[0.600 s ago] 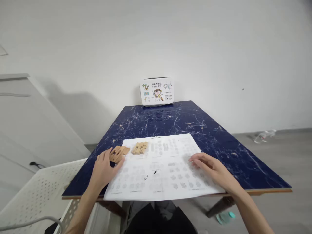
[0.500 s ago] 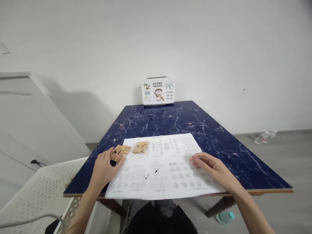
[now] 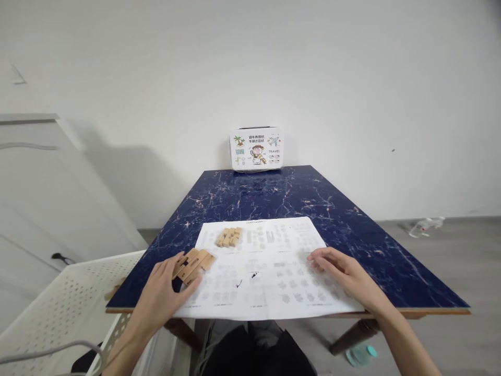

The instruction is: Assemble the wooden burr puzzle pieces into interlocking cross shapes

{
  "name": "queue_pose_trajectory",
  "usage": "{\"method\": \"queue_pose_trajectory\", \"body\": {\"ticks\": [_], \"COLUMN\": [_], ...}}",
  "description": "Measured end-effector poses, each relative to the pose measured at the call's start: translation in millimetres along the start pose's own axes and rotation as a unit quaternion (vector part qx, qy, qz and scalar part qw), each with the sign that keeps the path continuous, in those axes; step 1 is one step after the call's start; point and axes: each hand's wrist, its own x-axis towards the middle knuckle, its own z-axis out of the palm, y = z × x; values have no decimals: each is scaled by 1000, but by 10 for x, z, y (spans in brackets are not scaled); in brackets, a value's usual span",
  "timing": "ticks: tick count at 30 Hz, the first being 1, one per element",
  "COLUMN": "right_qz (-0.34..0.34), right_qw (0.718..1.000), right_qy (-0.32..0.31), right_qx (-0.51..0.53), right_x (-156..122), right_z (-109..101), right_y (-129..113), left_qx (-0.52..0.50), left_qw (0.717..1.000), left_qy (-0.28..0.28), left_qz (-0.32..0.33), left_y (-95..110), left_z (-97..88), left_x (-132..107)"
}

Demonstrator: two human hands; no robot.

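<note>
My left hand (image 3: 166, 290) grips a cluster of notched wooden blocks (image 3: 194, 263) at the left edge of a white printed sheet (image 3: 266, 277). The sheet lies on a dark blue marbled table (image 3: 282, 201). A second group of wooden blocks (image 3: 229, 236) rests on the sheet's upper left part, apart from both hands. My right hand (image 3: 344, 274) lies flat on the right side of the sheet with fingers stretched out, holding nothing.
A white box with cartoon travel pictures (image 3: 257, 148) stands at the table's far edge against the wall. A white perforated basket (image 3: 58, 308) sits low on the left. A teal object (image 3: 362, 355) and a clear bottle (image 3: 422, 225) lie on the floor at right.
My left hand has pulled its cluster of blocks toward me along the sheet's left edge, away from the second group. The right hand stays on the sheet.
</note>
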Motion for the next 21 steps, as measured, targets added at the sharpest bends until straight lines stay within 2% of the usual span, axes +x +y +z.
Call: {"method": "queue_pose_trajectory", "body": {"ticks": [2,5,8,14,18,21], "right_qz": [2,3,0,-4,-8,-12], "right_qw": [1000,1000,1000,1000,1000,999], "right_qy": [0,-3,-3,3,-2,-7], "right_qx": [-1,1,-4,-12,-23,-34], "right_x": [0,-1,-4,-5,5,17], "right_z": [2,0,-2,7,8,29], "right_y": [0,17,47,80,111,141], "left_qx": [-15,-36,-71,-144,-198,-234], "left_qw": [1000,997,993,986,973,960], "left_qy": [-15,-36,-47,-45,-75,-110], "left_qz": [23,49,76,70,96,109], "left_y": [126,425,763,1302,1565,1646], "left_z": [-9,48,169,431,502,532], "left_x": [-59,-93,-83,-19,4,18]}}
